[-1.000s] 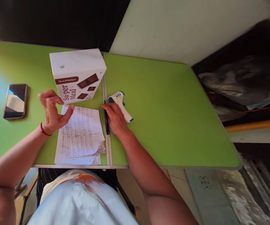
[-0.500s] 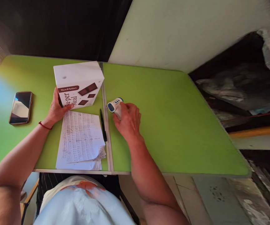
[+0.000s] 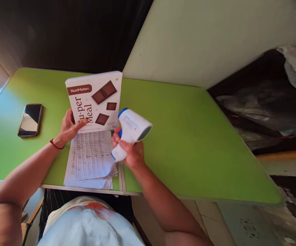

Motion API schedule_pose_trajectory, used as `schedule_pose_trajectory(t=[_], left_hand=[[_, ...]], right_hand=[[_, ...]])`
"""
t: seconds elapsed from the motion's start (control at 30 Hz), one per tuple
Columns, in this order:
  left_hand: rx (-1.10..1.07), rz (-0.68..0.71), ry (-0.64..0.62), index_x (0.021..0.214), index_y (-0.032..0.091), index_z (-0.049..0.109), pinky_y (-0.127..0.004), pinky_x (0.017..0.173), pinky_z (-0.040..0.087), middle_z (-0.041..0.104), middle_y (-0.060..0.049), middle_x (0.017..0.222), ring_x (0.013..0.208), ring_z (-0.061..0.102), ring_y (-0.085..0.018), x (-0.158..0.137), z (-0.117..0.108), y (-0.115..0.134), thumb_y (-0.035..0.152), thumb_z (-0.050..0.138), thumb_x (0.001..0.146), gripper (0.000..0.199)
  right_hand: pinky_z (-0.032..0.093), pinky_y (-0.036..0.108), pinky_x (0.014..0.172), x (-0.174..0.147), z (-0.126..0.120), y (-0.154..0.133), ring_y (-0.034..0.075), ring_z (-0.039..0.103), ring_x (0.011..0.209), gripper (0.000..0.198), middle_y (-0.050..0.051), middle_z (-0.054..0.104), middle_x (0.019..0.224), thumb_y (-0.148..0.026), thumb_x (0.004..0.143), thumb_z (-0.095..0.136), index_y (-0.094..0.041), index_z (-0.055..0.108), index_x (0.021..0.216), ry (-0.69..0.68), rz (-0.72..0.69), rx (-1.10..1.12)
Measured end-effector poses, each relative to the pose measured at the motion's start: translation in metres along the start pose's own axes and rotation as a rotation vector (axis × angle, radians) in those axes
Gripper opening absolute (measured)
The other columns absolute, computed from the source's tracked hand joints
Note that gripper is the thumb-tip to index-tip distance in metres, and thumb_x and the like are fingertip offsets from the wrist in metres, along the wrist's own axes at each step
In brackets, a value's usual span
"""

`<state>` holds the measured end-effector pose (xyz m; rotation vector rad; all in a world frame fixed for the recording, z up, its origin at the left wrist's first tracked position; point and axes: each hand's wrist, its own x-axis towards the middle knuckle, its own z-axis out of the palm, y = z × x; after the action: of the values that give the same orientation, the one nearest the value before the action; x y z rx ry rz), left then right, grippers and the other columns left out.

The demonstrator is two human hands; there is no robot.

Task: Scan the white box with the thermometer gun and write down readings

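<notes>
My left hand grips the lower left corner of a white NutriMotion box printed with brown blocks, its thumb on the front face. The front of the box is turned toward me. In my right hand is a white and blue infrared thermometer, held by its handle with the fingers wrapped round it. Its blue end is close to the box's lower right side. Below the box lies a stack of handwritten papers, its upper part hidden behind the box.
A smartphone lies face up on the left part of the green table. A dark panel and a pale wall stand behind the table. Plastic-covered things sit beyond its right edge.
My right hand has lifted the thermometer and turned it, so its side now shows. The box has tilted so that its front faces me more. The pen is now hidden.
</notes>
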<state>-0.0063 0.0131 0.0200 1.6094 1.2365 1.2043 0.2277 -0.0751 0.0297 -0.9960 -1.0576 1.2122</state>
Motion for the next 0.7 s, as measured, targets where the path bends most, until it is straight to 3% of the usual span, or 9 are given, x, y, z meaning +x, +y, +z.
schedule_pose_trajectory(t=[0.1,0.4,0.57,0.7], left_hand=[[-0.039,-0.035,-0.033,0.117,0.019,0.061,-0.041,0.078,0.064,0.076,-0.012,0.115,0.098,0.075,-0.027,-0.004,0.005,0.000,0.069,0.082,0.078,0.067],[-0.001,-0.032,-0.066,0.115,0.019,0.058,-0.045,0.085,0.067,0.078,-0.013,0.115,0.102,0.077,-0.030,0.000,0.003,-0.007,0.070,0.085,0.073,0.072],[-0.060,0.008,-0.130,0.121,0.020,0.054,-0.047,0.090,0.067,0.075,-0.015,0.123,0.112,0.075,-0.032,0.000,0.001,-0.009,0.068,0.090,0.070,0.078],[-0.043,0.006,-0.161,0.123,0.019,0.055,-0.047,0.090,0.067,0.074,-0.014,0.124,0.112,0.074,-0.032,0.000,0.000,-0.007,0.068,0.092,0.067,0.082]], right_hand=[[0.043,0.033,0.056,-0.013,0.016,0.003,0.015,0.049,0.061,0.036,-0.002,0.054,0.070,-0.051,0.069,0.072,-0.024,0.065,0.092,-0.105,0.134,0.046],[0.041,0.031,0.058,-0.008,0.022,0.015,0.015,0.048,0.062,0.037,-0.001,0.058,0.071,-0.052,0.069,0.072,-0.022,0.067,0.091,-0.052,0.279,0.004],[0.046,0.032,0.065,-0.011,0.023,0.015,0.016,0.051,0.068,0.037,-0.001,0.060,0.075,-0.054,0.068,0.078,-0.024,0.064,0.083,-0.120,0.250,-0.057],[0.047,0.032,0.065,-0.011,0.027,0.017,0.015,0.051,0.067,0.036,-0.001,0.061,0.073,-0.056,0.068,0.077,-0.024,0.063,0.081,-0.098,0.251,-0.089]])
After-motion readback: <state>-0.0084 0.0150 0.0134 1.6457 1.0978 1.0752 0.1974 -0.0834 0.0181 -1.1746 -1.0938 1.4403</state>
